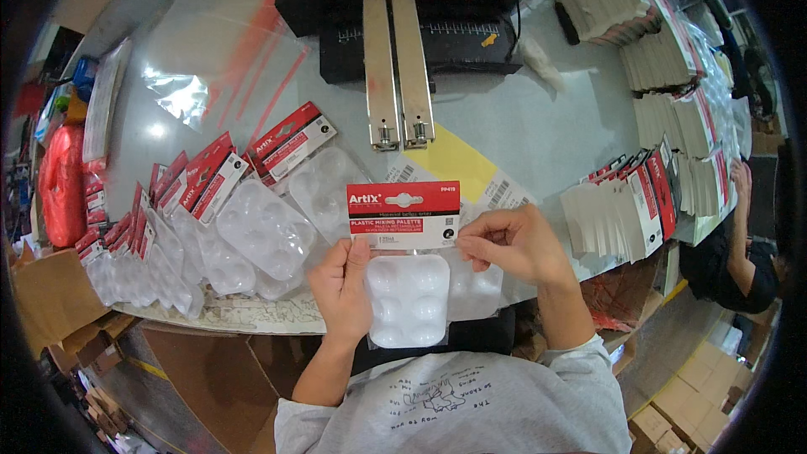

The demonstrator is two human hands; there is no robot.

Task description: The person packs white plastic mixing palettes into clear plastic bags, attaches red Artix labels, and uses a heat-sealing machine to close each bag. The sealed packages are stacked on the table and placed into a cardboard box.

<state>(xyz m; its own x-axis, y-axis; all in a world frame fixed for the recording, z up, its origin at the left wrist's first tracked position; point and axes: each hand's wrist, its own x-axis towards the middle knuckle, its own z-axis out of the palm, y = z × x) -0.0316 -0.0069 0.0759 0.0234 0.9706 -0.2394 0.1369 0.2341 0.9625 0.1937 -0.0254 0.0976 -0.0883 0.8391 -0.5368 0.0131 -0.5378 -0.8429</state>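
Note:
Just above the front edge of the table I hold a packaged white plastic mixing palette (409,303) with round wells, in a clear bag topped by a red-and-white header card (403,217). My left hand (343,286) pinches the card's lower left corner between thumb and fingers. At the opposite end, my right hand (519,245) has its thumb and fingers closed on the card's right edge. Behind the package lies another white palette (477,292), partly hidden. A yellow sheet (458,158) and a strip of barcode stickers (504,192) lie beyond the card.
A black machine (420,55) with two metal bars (398,67) stands at the back. Carded palette packs (262,231) overlap on the left, near clear bags (197,46). Folded header cards (609,214) stand in rows at right. Another person's arm (740,231) reaches in there.

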